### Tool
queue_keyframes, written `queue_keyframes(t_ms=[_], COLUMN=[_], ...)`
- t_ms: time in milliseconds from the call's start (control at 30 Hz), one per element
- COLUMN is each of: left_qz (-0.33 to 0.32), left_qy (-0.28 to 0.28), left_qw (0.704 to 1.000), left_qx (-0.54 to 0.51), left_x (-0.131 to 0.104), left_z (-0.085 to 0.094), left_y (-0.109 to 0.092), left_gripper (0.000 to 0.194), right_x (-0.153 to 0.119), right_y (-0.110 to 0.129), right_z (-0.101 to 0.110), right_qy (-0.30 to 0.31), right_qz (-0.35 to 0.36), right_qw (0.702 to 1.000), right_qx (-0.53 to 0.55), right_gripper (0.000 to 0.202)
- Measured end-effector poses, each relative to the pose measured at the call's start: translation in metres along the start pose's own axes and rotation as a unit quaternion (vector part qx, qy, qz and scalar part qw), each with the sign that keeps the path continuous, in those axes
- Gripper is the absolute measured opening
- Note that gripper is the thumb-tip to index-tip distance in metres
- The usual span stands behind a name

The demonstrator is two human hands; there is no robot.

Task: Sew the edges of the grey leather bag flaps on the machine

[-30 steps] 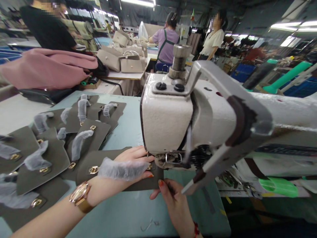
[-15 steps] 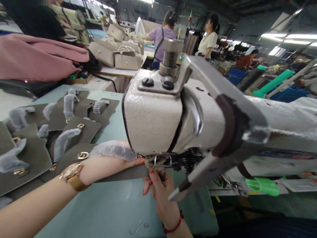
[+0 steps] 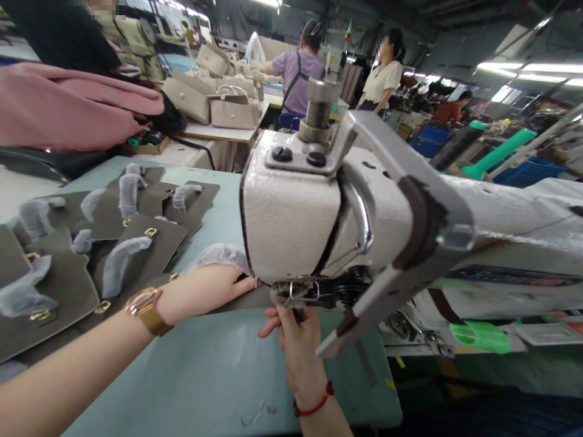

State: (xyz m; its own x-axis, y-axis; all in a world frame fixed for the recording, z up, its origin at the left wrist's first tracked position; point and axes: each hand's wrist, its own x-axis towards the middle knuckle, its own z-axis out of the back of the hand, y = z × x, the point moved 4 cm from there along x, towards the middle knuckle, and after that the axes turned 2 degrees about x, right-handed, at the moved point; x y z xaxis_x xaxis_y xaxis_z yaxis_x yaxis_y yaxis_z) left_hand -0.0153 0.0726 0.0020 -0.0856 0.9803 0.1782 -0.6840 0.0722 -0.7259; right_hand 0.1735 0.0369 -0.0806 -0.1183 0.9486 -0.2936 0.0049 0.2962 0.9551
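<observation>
My left hand (image 3: 212, 288), with a gold watch at the wrist, lies over a grey-brown bag panel (image 3: 241, 301) beside the sewing machine's head (image 3: 291, 212). Its thumb stretches toward the presser foot; the other fingers are largely hidden. A handle wrapped in white film (image 3: 221, 254) shows behind this hand. Close below the presser foot area (image 3: 291, 292) is my right hand (image 3: 298, 340), wearing a red bracelet. Its thumb and index finger close together at the panel's right end, while another finger sticks out left. What they pinch is hidden.
Several bag panels with wrapped handles (image 3: 122, 261) overlap on the left of the blue-green table (image 3: 204, 376). A bent metal guard (image 3: 410, 212) juts out from the machine. Beige bags (image 3: 234, 109) and pink material (image 3: 77, 109) lie behind. Co-workers (image 3: 300, 76) are farther back.
My left hand has moved right and slightly up, now covering the gold fitting on the panel. The wrapped handle sits farther back. My right hand stays near the presser foot. The view has shifted slightly.
</observation>
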Motion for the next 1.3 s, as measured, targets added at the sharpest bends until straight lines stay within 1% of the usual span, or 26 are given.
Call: queue_keyframes(t_ms=[33,67,100,133,167,200,233,267,300,333,367,400,433,467,500,533,567,633,700,733,833,933,1000,1133,1300], left_qz=[-0.036,-0.066,-0.079,-0.084,-0.070,-0.063,-0.033,0.013,0.079,0.135,0.170,0.195,0.209,0.218,0.231,0.245,0.262,0.293,0.310,0.312,0.307,0.300,0.292,0.268,0.269], left_qy=[0.045,0.073,0.073,0.033,-0.012,-0.034,-0.029,0.005,0.012,0.017,0.024,0.032,0.049,0.068,0.087,0.096,0.091,0.053,0.012,0.001,0.000,0.005,0.002,0.005,0.005], left_qw=[0.998,0.993,0.992,0.995,0.997,0.997,0.993,0.982,0.957,0.924,0.888,0.857,0.836,0.825,0.823,0.826,0.834,0.852,0.867,0.872,0.877,0.877,0.878,0.883,0.883], left_qx=[0.033,0.060,0.067,0.049,0.015,-0.038,-0.106,-0.190,-0.277,-0.358,-0.427,-0.476,-0.505,-0.516,-0.512,-0.498,-0.478,-0.431,-0.391,-0.378,-0.369,-0.376,-0.379,-0.386,-0.384], left_x=[-0.015,-0.032,-0.052,-0.071,-0.090,-0.106,-0.118,-0.125,-0.127,-0.124,-0.116,-0.106,-0.094,-0.084,-0.076,-0.070,-0.068,-0.069,-0.073,-0.075,-0.075,-0.071,-0.067,-0.060,-0.056], left_z=[-0.005,-0.010,-0.014,-0.017,-0.022,-0.031,-0.043,-0.059,-0.074,-0.087,-0.098,-0.106,-0.111,-0.114,-0.114,-0.113,-0.111,-0.106,-0.103,-0.104,-0.110,-0.113,-0.112,-0.108,-0.107], left_y=[0.002,0.004,0.005,0.006,0.008,0.008,0.010,0.012,0.014,0.015,0.015,0.013,0.010,0.008,0.007,0.007,0.009,0.017,0.025,0.028,0.031,0.029,0.025,0.016,0.015], left_gripper=[0.030,0.027,0.026,0.025,0.023,0.019,0.015,0.014,0.020,0.030,0.040,0.046,0.047,0.046,0.045,0.044,0.044,0.041,0.039,0.040,0.045,0.047,0.048,0.047,0.049], right_x=[0.000,0.000,0.000,0.000,0.000,0.000,-0.001,-0.001,-0.001,-0.001,-0.001,-0.001,-0.002,-0.004,-0.006,-0.009,-0.013,-0.024,-0.034,-0.039,-0.048,-0.049,-0.047,-0.045,-0.047], right_y=[0.002,0.004,0.007,0.009,0.010,0.012,0.013,0.014,0.015,0.016,0.017,0.019,0.021,0.024,0.026,0.026,0.025,0.015,-0.005,-0.017,-0.056,-0.078,-0.083,-0.082,-0.078], right_z=[0.000,0.001,0.001,0.001,0.001,0.001,0.001,0.001,0.001,0.000,0.000,0.000,0.000,0.001,0.002,0.004,0.006,0.013,0.020,0.023,0.035,0.041,0.042,0.041,0.042], right_qy=[0.003,0.008,0.013,0.018,0.019,0.019,0.017,0.015,0.012,0.009,0.006,0.004,0.002,0.003,0.003,0.005,0.009,0.028,0.066,0.081,0.106,0.110,0.114,0.113,0.112], right_qz=[0.003,0.006,0.010,0.016,0.021,0.026,0.031,0.034,0.037,0.040,0.045,0.052,0.059,0.067,0.074,0.081,0.086,0.092,0.088,0.077,0.018,-0.010,-0.013,-0.017,-0.019], right_qw=[1.000,1.000,1.000,0.999,0.999,0.999,0.999,0.999,0.999,0.999,0.999,0.998,0.997,0.997,0.995,0.994,0.993,0.991,0.988,0.987,0.984,0.981,0.979,0.980,0.981], right_qx=[-0.006,-0.012,-0.018,-0.024,-0.029,-0.032,-0.034,-0.033,-0.031,-0.030,-0.030,-0.033,-0.040,-0.050,-0.061,-0.072,-0.082,-0.097,-0.108,-0.117,-0.139,-0.162,-0.169,-0.164,-0.159], right_gripper=[0.049,0.049,0.049,0.049,0.049,0.049,0.048,0.048,0.048,0.048,0.047,0.047,0.047,0.047,0.047,0.048,0.048,0.048,0.050,0.052,0.057,0.062,0.062,0.063,0.062])
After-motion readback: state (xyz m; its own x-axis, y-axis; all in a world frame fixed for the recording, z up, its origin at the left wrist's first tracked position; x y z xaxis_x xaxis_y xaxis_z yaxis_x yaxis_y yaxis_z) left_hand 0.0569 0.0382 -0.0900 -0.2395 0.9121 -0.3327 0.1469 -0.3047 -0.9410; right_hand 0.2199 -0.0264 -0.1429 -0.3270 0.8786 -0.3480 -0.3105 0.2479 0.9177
